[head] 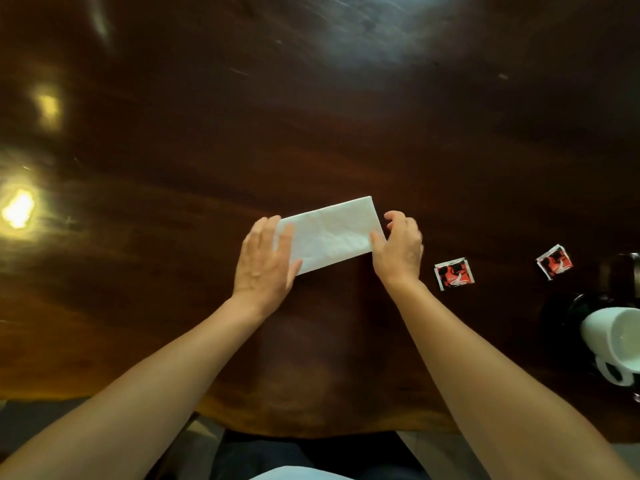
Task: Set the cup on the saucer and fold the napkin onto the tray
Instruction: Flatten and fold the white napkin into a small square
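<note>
- The white napkin (332, 233) lies folded into a rectangle on the dark wooden table (311, 116), centre.
- The left hand (265, 268) presses its left end with flat, straight fingers.
- The right hand (398, 251) holds its right end, thumb on top, fingers curled round the edge.
- One red packet (453, 273) lies just right; a second packet (554, 262) lies farther right.
- The white cup (616, 341) sits over a dark saucer (561, 313), near right.

Dark glossy wooden table (311, 116), folded white napkin (332, 230), red sachet (453, 273), second red sachet (554, 262), dark saucer (557, 313)
</note>
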{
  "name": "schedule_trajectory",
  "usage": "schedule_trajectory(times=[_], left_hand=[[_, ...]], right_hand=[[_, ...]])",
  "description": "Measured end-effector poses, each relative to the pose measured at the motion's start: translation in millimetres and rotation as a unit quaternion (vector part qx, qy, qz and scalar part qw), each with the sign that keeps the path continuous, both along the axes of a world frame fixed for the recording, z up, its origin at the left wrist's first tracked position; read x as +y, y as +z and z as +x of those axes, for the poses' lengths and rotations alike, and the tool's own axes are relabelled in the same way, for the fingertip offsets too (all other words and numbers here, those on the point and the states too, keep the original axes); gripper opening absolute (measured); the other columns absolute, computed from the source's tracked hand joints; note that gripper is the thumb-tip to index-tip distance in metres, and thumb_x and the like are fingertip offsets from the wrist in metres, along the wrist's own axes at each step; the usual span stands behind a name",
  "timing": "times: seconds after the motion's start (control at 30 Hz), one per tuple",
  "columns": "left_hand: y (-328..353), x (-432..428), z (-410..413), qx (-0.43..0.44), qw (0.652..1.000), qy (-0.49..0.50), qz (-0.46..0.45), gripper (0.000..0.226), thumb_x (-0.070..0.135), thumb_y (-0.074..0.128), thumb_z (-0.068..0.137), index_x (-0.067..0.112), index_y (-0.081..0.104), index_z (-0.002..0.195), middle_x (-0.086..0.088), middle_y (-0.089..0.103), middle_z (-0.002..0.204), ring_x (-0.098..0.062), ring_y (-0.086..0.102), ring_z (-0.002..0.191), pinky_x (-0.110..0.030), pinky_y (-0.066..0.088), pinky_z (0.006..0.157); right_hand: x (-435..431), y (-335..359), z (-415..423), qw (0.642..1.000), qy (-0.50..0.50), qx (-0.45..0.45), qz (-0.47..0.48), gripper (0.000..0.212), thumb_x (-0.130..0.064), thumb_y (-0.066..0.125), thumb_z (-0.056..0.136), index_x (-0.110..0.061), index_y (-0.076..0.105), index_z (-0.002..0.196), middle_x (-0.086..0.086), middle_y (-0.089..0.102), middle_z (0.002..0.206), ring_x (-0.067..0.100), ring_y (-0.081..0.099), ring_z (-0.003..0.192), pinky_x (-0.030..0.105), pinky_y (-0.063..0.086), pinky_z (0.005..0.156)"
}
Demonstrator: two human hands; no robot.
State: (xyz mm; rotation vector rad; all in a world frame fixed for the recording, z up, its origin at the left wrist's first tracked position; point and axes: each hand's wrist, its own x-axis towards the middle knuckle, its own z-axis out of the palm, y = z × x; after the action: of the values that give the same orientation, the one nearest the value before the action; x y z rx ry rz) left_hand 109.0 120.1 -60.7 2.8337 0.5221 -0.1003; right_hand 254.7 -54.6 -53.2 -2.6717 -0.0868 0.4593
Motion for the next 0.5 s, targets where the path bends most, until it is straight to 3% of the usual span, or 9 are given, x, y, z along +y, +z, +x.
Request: schedule_trajectory(times=[0.1, 0.17, 0.27, 0.37, 0.5], left_hand=[[-16, -7, 6, 0.044, 0.995, -0.086, 0.014, 0.067, 0.038, 0.042, 0.099, 0.002, 0.032, 0.154, -0.022, 0.026, 0.162, -0.043, 0.02, 0.151, -0.053, 0.022, 0.121], [-27, -7, 9, 0.066, 0.992, -0.103, 0.007, 0.067, 0.04, 0.028, 0.103, 0.002, 0.023, 0.157, -0.02, 0.017, 0.166, -0.04, 0.01, 0.154, -0.051, 0.014, 0.124], [-42, -5, 7, 0.064, 0.992, -0.112, 0.011, 0.067, 0.04, 0.021, 0.104, 0.001, 0.016, 0.158, -0.017, 0.012, 0.167, -0.035, 0.006, 0.155, -0.049, 0.009, 0.126], [-48, -4, 5, 0.045, 0.994, -0.103, 0.011, 0.071, 0.044, 0.023, 0.104, 0.002, 0.006, 0.159, -0.016, 0.005, 0.168, -0.031, 0.002, 0.156, -0.047, 0.007, 0.127], [-46, -1, 5, 0.059, 0.994, -0.092, 0.012, 0.081, 0.052, 0.025, 0.1, 0.0, 0.006, 0.159, -0.02, -0.001, 0.167, -0.034, -0.002, 0.156, -0.048, 0.003, 0.127]], right_hand=[[14, -5, -13, 0.985, 0.126, -0.097, -0.069, 0.047, -0.026, 0.064, 0.093, -0.016, 0.051, 0.137, 0.01, 0.045, 0.144, 0.032, 0.04, 0.133, 0.049, 0.033, 0.105], [28, -13, -26, 0.962, 0.249, -0.099, -0.051, 0.049, -0.027, 0.053, 0.098, -0.015, 0.044, 0.145, 0.01, 0.037, 0.156, 0.032, 0.029, 0.146, 0.053, 0.027, 0.112], [46, -31, -40, 0.906, 0.416, -0.053, -0.052, 0.059, -0.039, 0.03, 0.106, -0.017, 0.019, 0.159, 0.003, 0.014, 0.168, 0.026, 0.003, 0.156, 0.056, 0.009, 0.122], [48, -43, -31, 0.873, 0.472, -0.061, -0.103, 0.066, -0.054, 0.012, 0.104, -0.021, 0.001, 0.16, -0.001, 0.002, 0.169, 0.022, -0.008, 0.155, 0.052, 0.001, 0.124], [36, -50, -5, 0.853, 0.494, -0.085, -0.144, 0.069, -0.06, 0.009, 0.102, -0.024, -0.009, 0.157, -0.004, -0.014, 0.167, 0.022, -0.017, 0.154, 0.05, -0.004, 0.124]])
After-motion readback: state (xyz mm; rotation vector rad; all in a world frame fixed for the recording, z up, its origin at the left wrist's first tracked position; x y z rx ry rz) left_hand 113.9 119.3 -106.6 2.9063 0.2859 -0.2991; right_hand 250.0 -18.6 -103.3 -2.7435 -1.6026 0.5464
